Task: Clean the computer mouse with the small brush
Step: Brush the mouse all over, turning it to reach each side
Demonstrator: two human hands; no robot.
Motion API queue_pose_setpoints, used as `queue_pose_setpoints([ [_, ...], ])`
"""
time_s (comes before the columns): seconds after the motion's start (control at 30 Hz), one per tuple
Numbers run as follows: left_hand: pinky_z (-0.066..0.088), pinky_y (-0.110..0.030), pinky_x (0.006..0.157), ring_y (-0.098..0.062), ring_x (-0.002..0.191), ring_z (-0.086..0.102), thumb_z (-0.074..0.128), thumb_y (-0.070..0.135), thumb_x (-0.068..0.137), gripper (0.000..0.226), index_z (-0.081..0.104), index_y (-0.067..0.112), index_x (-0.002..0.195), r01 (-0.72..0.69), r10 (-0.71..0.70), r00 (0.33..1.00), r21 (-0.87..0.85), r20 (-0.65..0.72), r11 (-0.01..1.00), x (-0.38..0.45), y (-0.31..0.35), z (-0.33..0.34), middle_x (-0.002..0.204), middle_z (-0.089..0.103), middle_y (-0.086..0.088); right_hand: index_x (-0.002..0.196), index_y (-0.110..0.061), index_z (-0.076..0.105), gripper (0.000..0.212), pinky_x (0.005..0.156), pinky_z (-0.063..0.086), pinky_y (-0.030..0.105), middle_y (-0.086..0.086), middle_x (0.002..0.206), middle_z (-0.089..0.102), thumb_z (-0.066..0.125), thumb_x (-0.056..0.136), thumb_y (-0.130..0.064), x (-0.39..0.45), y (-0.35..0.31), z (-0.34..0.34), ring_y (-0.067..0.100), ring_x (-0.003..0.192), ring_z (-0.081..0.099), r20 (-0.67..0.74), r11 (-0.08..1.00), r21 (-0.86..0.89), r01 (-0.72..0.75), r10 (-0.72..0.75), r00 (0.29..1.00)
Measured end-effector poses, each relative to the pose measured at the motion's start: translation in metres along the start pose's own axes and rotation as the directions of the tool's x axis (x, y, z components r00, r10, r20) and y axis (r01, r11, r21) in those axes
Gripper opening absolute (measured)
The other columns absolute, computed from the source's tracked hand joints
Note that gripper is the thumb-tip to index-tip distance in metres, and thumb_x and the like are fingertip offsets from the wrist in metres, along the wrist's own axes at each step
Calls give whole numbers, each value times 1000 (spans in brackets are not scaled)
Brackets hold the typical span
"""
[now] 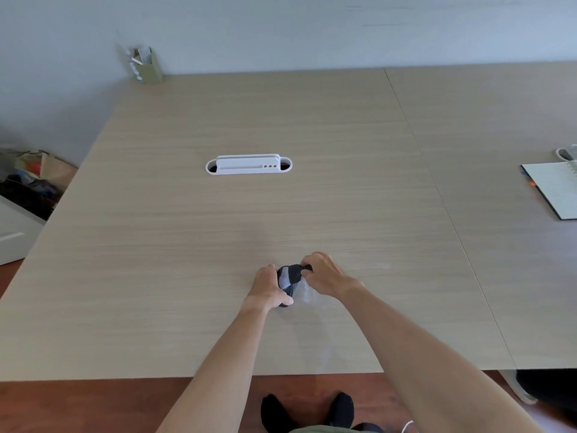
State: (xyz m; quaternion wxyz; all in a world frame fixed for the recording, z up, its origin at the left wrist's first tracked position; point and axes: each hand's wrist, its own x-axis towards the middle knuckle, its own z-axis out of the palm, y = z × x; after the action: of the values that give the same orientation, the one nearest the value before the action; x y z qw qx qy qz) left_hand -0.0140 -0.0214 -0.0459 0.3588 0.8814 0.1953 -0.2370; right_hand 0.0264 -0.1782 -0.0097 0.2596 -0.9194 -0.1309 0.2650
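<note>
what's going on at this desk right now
A person stands at a wooden desk, working on a dark computer mouse. The left hand grips the mouse and steadies it on the desk, while the right hand holds a dark object, likely the small brush, against its top. Too blurred to see bristles.

We cannot make out the small brush: only a dark piece shows between the right hand (324, 273) and the computer mouse (288, 281), and its bristles are too blurred to tell. The left hand (270, 287) covers the mouse's left side. Something clear beside the mouse is a smear. The notebook (554, 189) is cut off at the right edge, as is a white item above it. The contents of the green box (146, 64) are indistinct.
</note>
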Motion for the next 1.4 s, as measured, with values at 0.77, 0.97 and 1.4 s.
queue_pose_setpoints([
  [0.77, 54, -31, 67, -22, 86, 63, 86, 7, 50, 64, 59, 10, 108, -54, 56, 998, 66, -30, 996, -11, 1, -5, 99, 60, -2, 83, -2, 64, 17, 73, 50, 42, 11, 93, 57, 48, 83, -8, -7, -4, 7, 35, 88, 60, -69, 998, 6, -56, 56, 996],
  [0.97, 59, -38, 73, -25, 92, 64, 85, 7, 51, 64, 59, 9, 109, -77, 80, 997, 98, -24, 992, -9, -1, -5, 106, 61, -6, 91, -2, 58, 17, 79, 40, 34, 12, 100, 53, 43, 83, 1, -9, -7, 1, 31, 92, 52, -183, 985, -132, -112, 87, 979],
  [1.4, 50, -28, 81, -25, 111, 57, 85, 5, 52, 70, 61, 15, 117, -142, 140, 990, 206, 25, 968, 1, -5, -12, 117, 60, -5, 84, 1, 64, 18, 70, 46, 36, 12, 92, 60, 48, 81, -5, -1, -4, 2, 32, 87, 58, -131, 996, 49, -78, 84, 988],
])
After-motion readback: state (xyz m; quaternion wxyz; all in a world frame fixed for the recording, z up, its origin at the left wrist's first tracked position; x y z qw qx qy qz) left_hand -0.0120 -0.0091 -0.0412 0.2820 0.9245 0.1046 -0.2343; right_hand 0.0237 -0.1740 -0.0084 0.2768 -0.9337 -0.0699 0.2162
